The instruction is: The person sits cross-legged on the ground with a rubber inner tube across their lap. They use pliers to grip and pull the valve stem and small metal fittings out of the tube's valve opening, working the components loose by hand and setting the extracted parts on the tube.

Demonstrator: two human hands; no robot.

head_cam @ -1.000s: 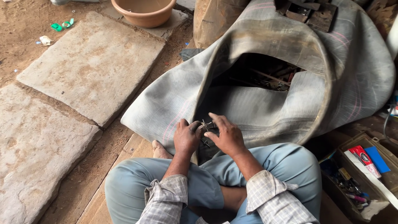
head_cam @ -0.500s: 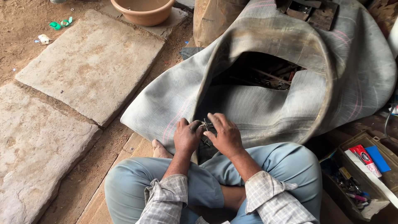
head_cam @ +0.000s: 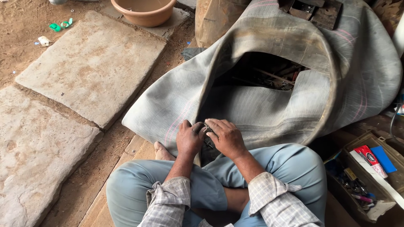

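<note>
Head view | left hand (head_cam: 190, 138) and right hand (head_cam: 226, 136) both curl closed round a small dark fitting (head_cam: 207, 130) on the near edge of the grey inner tube (head_cam: 269, 105) | risk: fingers slip, rubber pinched or torn.

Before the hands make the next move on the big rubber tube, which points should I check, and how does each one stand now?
1. Both hands on the work: left hand and right hand meet at the inner tube. Ok.
2. Small dark part between the fingers, gripped firmly: cannot tell.
3. Tube resting steady against the knees: ok.
4. Toolbox open beside the right knee: ok.
5. Bare foot away from the pinch point: ok.
</note>
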